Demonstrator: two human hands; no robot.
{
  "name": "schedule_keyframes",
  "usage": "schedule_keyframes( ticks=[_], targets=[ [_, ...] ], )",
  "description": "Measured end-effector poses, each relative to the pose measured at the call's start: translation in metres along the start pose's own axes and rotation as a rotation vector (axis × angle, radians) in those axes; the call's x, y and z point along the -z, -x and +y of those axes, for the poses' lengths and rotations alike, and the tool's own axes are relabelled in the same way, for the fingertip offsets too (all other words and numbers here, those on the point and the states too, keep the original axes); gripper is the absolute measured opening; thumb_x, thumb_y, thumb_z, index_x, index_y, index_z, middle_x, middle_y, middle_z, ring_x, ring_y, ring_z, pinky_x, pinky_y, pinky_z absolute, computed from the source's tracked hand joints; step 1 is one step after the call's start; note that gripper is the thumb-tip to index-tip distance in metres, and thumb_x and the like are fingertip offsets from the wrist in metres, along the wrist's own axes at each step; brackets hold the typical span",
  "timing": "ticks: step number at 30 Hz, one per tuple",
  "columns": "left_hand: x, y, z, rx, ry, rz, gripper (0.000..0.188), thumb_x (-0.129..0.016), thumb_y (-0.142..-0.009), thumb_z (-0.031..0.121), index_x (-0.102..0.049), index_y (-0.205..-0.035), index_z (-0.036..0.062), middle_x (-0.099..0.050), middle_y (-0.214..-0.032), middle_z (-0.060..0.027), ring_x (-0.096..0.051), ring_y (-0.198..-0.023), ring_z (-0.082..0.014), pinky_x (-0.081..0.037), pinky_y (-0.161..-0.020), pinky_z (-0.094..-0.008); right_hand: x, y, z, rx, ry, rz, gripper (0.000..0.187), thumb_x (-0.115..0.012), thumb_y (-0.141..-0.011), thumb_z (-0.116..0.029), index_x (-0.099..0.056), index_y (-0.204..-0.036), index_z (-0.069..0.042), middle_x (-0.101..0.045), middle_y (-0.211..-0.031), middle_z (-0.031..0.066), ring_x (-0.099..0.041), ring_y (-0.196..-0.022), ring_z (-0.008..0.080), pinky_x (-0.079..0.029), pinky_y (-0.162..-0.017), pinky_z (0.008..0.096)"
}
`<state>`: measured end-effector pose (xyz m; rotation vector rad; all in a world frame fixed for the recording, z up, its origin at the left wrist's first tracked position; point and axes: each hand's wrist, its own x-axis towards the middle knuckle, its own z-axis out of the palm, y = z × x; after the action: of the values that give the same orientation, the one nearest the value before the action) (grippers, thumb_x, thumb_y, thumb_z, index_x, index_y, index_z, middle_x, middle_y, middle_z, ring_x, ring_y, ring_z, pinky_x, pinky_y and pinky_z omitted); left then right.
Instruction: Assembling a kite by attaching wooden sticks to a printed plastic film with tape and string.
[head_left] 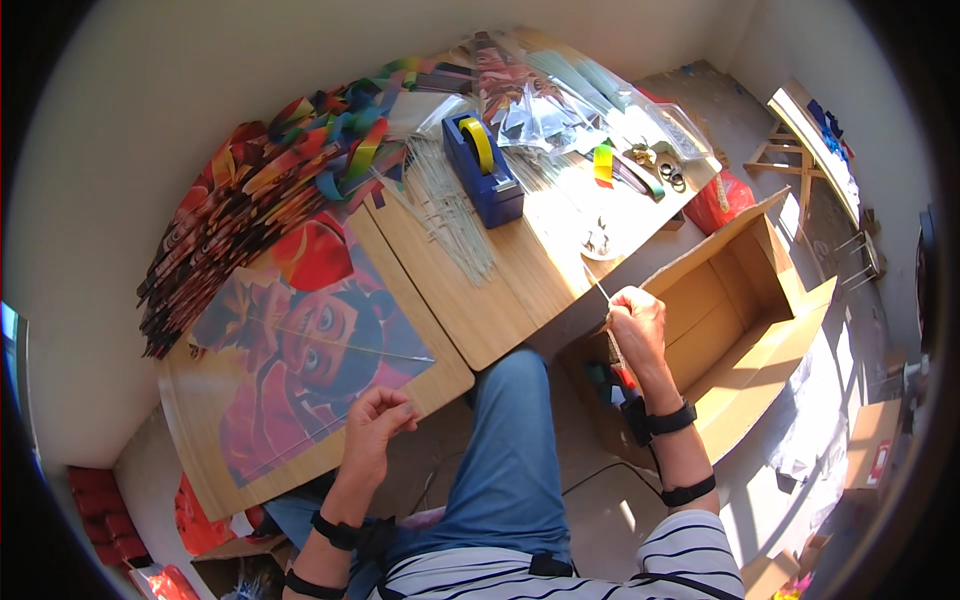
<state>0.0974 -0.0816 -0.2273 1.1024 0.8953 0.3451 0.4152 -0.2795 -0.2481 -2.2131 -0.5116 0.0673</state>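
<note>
A thin pale rod [597,284] sticks up from my right hand [637,318], whose fingers are closed around its lower end, just off the table's right edge. My left hand [380,418] is closed in a pinch at the table's near edge; whether anything is between the fingertips I cannot make out. Close to it, a thin printed sheet with a cartoon figure [300,380] lies flat on the wooden table [450,362]. A slim rod [385,351] crosses this sheet. Below my right hand is a red-tipped object [626,378], partly hidden, its kind unclear.
A blue tape dispenser [490,185] with yellow tape stands mid-table beside a bundle of thin clear strips [450,215]. Many folded printed pieces [230,225] pile up at the left. Clear plastic packs [545,115] lie at the back. An open cardboard box [715,320] stands right.
</note>
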Motion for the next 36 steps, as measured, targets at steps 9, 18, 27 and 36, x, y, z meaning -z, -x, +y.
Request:
schedule_keyframes(
  ticks=[9,18,27,36],
  targets=[
    [-0.001,-0.002,-0.012,0.032,-0.008,-0.033,0.007,-0.067,-0.087,0.005,-0.063,-0.093,0.0027,-0.067,-0.084,-0.0058,-0.065,-0.075,-0.012,-0.054,-0.069,-0.0248,0.134,0.016,0.064,0.13,0.104,0.1,0.005,-0.061,-0.076,0.002,-0.064,-0.079,0.003,-0.063,-0.073,0.0105,-0.061,-0.066,0.0184,-0.048,-0.063,0.0315],
    [-0.013,-0.005,-0.008,0.018,-0.024,-0.067,0.009,-0.067,-0.088,0.006,-0.063,-0.095,0.0019,-0.067,-0.084,-0.0056,-0.066,-0.078,-0.0124,-0.054,-0.07,-0.0247,0.116,-0.037,0.096,0.082,0.211,0.088,0.009,-0.063,-0.074,-0.005,-0.067,-0.079,0.001,-0.067,-0.076,0.015,-0.066,-0.071,0.0246,-0.051,-0.067,0.0348],
    [-0.018,-0.006,-0.004,0.024,-0.045,-0.036,0.008,-0.067,-0.088,0.006,-0.063,-0.094,0.002,-0.067,-0.083,-0.0058,-0.065,-0.077,-0.0122,-0.053,-0.07,-0.0246,-0.008,-0.148,0.082,0.011,-0.101,0.03,0.015,-0.061,-0.083,-0.008,-0.071,-0.09,-0.001,-0.069,-0.07,0.0122,-0.067,-0.061,0.0158,-0.052,-0.057,0.0339],
    [-0.014,-0.006,-0.005,0.014,-0.068,-0.047,0.008,-0.068,-0.087,0.007,-0.063,-0.093,0.0026,-0.067,-0.083,-0.0054,-0.064,-0.076,-0.0117,-0.052,-0.07,-0.0255,-0.025,-0.117,0.042,0.009,0.026,0.133,0.024,-0.062,-0.091,-0.017,-0.067,-0.093,0.006,-0.067,-0.063,0.0103,-0.065,-0.051,0.016,-0.053,-0.05,0.0292]
  ],
)
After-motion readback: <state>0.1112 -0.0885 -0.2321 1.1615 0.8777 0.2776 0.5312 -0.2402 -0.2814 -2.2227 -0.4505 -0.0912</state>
